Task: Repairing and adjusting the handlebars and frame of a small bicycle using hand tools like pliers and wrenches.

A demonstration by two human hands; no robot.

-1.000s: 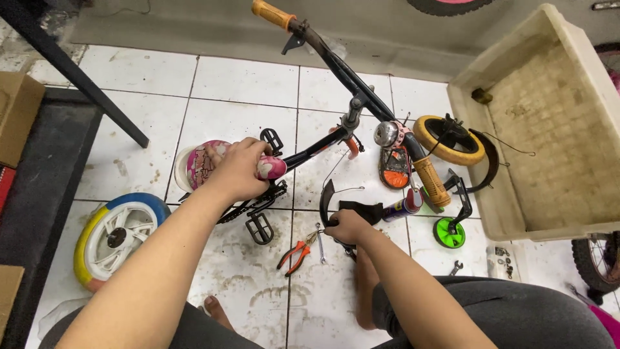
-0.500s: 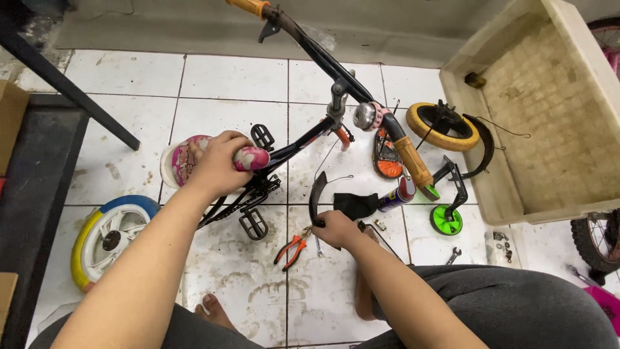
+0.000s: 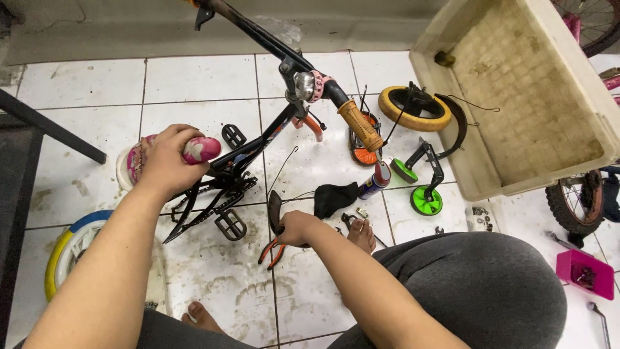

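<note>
Gripping the pink saddle [image 3: 194, 150] in my closed left hand [image 3: 169, 158], my right hand [image 3: 296, 227] curls around the black fender [image 3: 275, 212], lower right of the frame [image 3: 248, 155], its length running up-and-down.

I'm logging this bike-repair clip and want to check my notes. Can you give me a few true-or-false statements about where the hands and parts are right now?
1. The left hand grips the pink saddle of the small bike. True.
2. The right hand rests down at the tiled floor, beside the orange-handled pliers. True.
3. The cream plastic tub is full of tools. False: almost nothing lies in it.
4. A green training wheel lies on the floor near the tub. True.
5. The spray can is held in the right hand. False: it lies on the floor, apart from both hands.
</note>
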